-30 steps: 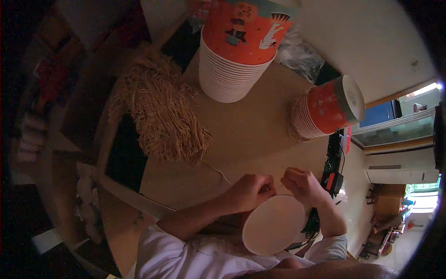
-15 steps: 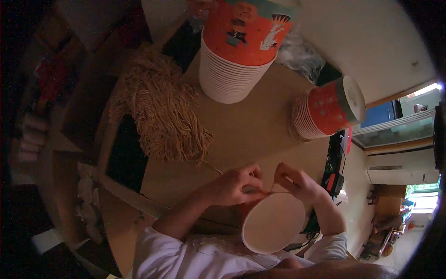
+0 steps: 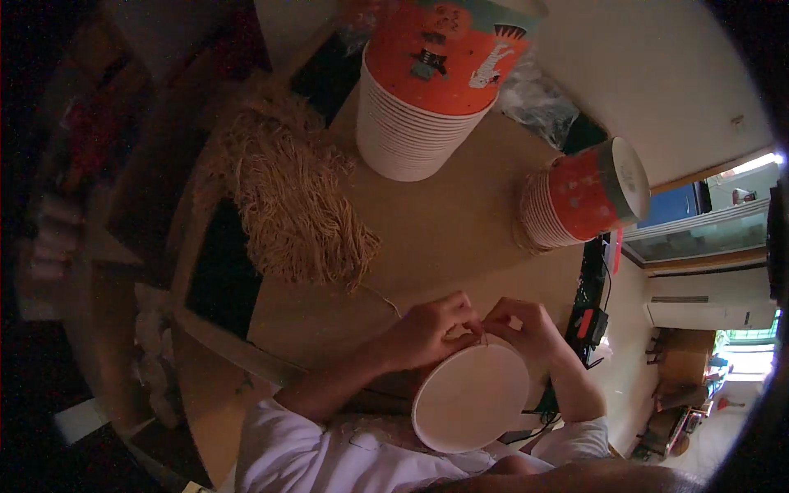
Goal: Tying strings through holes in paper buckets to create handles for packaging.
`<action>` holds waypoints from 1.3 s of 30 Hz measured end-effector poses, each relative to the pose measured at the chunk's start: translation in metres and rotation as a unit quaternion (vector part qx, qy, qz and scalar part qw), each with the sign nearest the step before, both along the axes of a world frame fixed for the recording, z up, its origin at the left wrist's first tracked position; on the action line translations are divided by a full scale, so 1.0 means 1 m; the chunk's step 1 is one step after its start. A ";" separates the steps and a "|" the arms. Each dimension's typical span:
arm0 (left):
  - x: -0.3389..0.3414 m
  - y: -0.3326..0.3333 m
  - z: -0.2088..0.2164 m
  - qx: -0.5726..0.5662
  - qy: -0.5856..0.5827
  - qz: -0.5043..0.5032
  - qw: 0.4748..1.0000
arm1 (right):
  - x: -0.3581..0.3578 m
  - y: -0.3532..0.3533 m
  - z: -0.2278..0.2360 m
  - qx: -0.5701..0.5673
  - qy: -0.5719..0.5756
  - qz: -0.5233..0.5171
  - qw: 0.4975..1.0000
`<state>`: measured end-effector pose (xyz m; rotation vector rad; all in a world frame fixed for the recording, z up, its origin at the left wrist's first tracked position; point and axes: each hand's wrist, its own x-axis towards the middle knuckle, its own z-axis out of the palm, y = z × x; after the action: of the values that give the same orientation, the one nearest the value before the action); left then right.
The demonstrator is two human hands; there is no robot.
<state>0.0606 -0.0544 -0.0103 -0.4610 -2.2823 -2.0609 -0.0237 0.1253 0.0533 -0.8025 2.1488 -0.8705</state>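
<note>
A paper bucket (image 3: 470, 398) leans against my front, its round white face tipped up toward me. At the top of its rim my left hand (image 3: 444, 327) and my right hand (image 3: 519, 324) meet, both with fingers pinched on a thin strand of twine (image 3: 486, 335). Fingertips hide much of the strand. To the left lies a thick bundle of tan twine (image 3: 300, 209), with a loose end running from it toward my left hand. Beyond my right hand, a nested stack of orange and green paper buckets (image 3: 579, 191) lies tilted, twine around its rims.
A taller stack of nested buckets (image 3: 423, 123) stands at the back of the brown cardboard tabletop (image 3: 436, 238). Behind it is a clear plastic bag (image 3: 538, 107). A black and red device (image 3: 588, 323) with cables sits along the right edge; boxes crowd the dim left side.
The held bucket has shifted slightly left. My hands have drawn closer together at its rim, and the raised strand between them is shorter.
</note>
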 end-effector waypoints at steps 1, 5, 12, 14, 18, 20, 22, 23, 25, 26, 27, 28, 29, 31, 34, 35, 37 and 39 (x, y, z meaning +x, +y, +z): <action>0.000 0.000 0.000 0.000 0.000 0.000 1.000 | 0.002 0.001 0.001 0.008 0.013 -0.014 1.000; 0.003 0.005 -0.004 0.096 -0.118 -0.019 0.988 | 0.013 0.005 0.004 -0.011 0.033 -0.058 0.998; 0.006 0.011 -0.010 -0.059 0.063 0.093 0.992 | 0.009 0.011 -0.005 -0.029 -0.118 -0.130 0.984; 0.008 0.009 -0.006 -0.094 0.075 0.099 0.988 | 0.005 0.007 -0.007 -0.012 -0.150 -0.103 0.983; 0.006 0.010 -0.005 -0.116 0.132 0.101 0.979 | 0.003 0.005 -0.015 -0.033 -0.177 -0.079 0.981; 0.006 0.011 -0.007 -0.113 0.126 0.101 0.980 | 0.001 0.010 -0.020 -0.036 -0.183 -0.059 0.981; 0.006 0.011 -0.006 -0.110 0.120 0.101 0.982 | -0.002 0.012 -0.020 0.022 -0.112 -0.017 0.993; 0.006 0.010 -0.005 -0.105 0.109 0.097 0.984 | -0.003 0.011 -0.018 0.021 -0.113 -0.016 0.993; 0.006 0.008 -0.005 -0.100 0.099 0.092 0.986 | -0.004 0.011 -0.013 0.000 -0.154 -0.044 0.987; 0.006 0.008 -0.006 -0.113 0.118 0.098 0.982 | -0.003 0.008 -0.013 0.001 -0.155 -0.045 0.987; 0.006 0.008 -0.007 -0.127 0.137 0.104 0.977 | 0.000 0.004 -0.014 -0.061 -0.201 -0.089 0.974; 0.005 0.009 -0.008 -0.127 0.138 0.103 0.977 | 0.002 0.002 -0.014 -0.121 -0.245 -0.134 0.952; 0.004 0.010 -0.009 -0.117 0.143 0.106 0.977 | 0.001 0.002 -0.014 -0.121 -0.245 -0.135 0.952; 0.004 0.011 -0.010 -0.108 0.149 0.109 0.977 | -0.001 0.002 -0.015 -0.078 -0.214 -0.041 0.973; 0.003 0.011 -0.011 -0.096 0.142 0.108 0.979 | -0.006 0.010 -0.017 -0.012 -0.163 -0.017 0.986; 0.003 0.010 -0.011 -0.093 0.137 0.106 0.980 | -0.007 0.012 -0.018 -0.012 -0.163 -0.016 0.986; 0.003 0.010 -0.010 -0.091 0.133 0.104 0.981 | -0.007 0.015 -0.019 -0.051 -0.171 -0.026 0.984; 0.002 0.011 -0.009 -0.085 0.139 0.109 0.981 | -0.002 0.008 -0.020 -0.089 -0.196 -0.063 0.974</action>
<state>0.0625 -0.0434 -0.0193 -0.4505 -2.2358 -1.5994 -0.0258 0.1337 0.0334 -0.5281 1.8028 -1.1928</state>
